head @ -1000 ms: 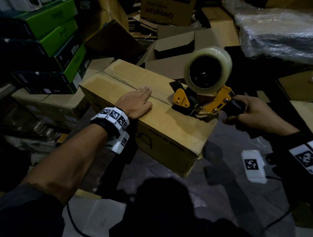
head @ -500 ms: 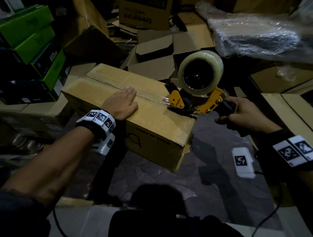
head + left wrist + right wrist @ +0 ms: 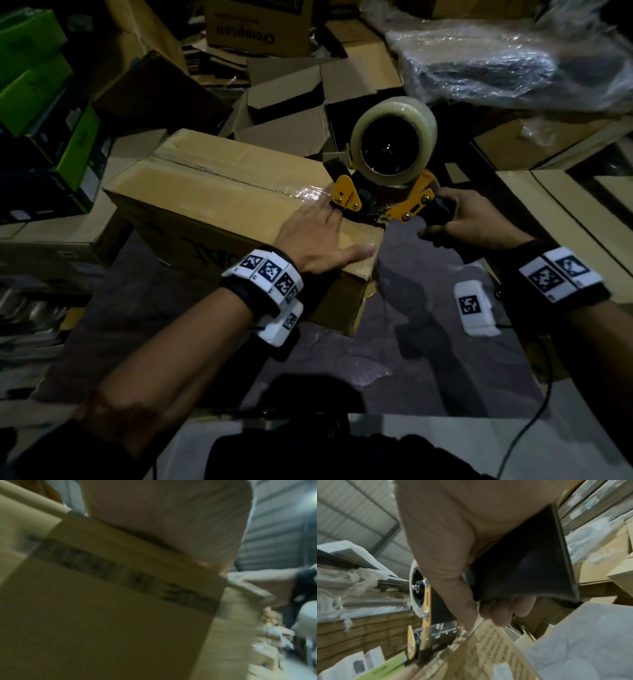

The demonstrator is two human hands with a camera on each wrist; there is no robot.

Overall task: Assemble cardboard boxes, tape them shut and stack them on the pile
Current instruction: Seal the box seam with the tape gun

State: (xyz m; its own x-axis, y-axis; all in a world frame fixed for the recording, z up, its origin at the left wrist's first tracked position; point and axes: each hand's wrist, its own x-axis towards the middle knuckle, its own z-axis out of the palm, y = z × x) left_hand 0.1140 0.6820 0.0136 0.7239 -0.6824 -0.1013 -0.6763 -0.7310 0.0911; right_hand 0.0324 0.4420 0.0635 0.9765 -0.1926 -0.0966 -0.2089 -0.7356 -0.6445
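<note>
A closed brown cardboard box (image 3: 219,198) lies in front of me, a strip of clear tape along its top seam near the right end. My left hand (image 3: 318,236) rests flat on the box top at its near right corner, fingers straight, fingertips by the dispenser. My right hand (image 3: 469,222) grips the black handle of a yellow tape dispenser (image 3: 387,192) with a clear tape roll (image 3: 394,137), whose front sits at the box's right top edge. The right wrist view shows my fingers (image 3: 498,609) curled round the handle (image 3: 522,566). The left wrist view is blurred, showing the box side (image 3: 120,601).
Green-and-black boxes (image 3: 44,113) are stacked at the left. Open and flattened cartons (image 3: 291,106) lie behind the box, with a plastic-wrapped bundle (image 3: 496,61) at the back right. Flat cardboard (image 3: 565,212) lies at the right. A white tagged device (image 3: 476,308) with a cable sits on the floor.
The dispenser has been drawn along the seam to the box's right end. My left hand slid right along the box top, from its middle to the near right corner by the dispenser.
</note>
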